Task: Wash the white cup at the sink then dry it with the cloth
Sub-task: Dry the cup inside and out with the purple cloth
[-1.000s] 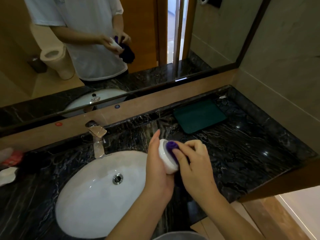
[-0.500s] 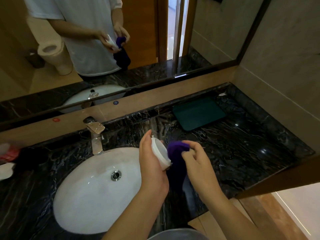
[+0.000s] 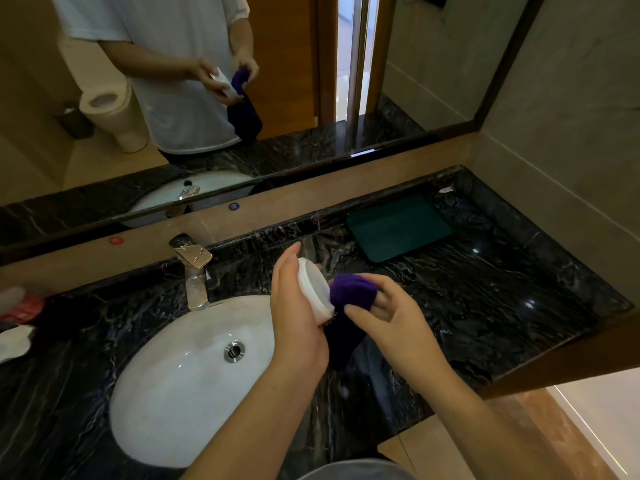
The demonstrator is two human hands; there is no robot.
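A: Head view. White cup (image 3: 313, 292) held over the counter edge, just right of the sink (image 3: 194, 379). Left hand (image 3: 298, 317) wraps it from the sink side, fingers curled round the wall. Cup lies tilted on its side, long axis running left-to-right, mouth facing the right hand (image 3: 391, 322).

B: And the cloth?

A: Purple cloth (image 3: 351, 292) bunched over the right fingertips, pinched there, its tail hanging down below the cup. The bunched end sits at the cup's mouth, touching or nearly touching the rim; I can't tell which.

B: So the next move?

A: My guess: push the cloth straight along the cup's axis into the opening. Right hand is the nearer one to the mouth.

B: Any writing?

A: None readable. Red and blue dots on the ledge by the faucet (image 3: 194, 271), no lettering. Dark green tray (image 3: 398, 228) bears no marks.
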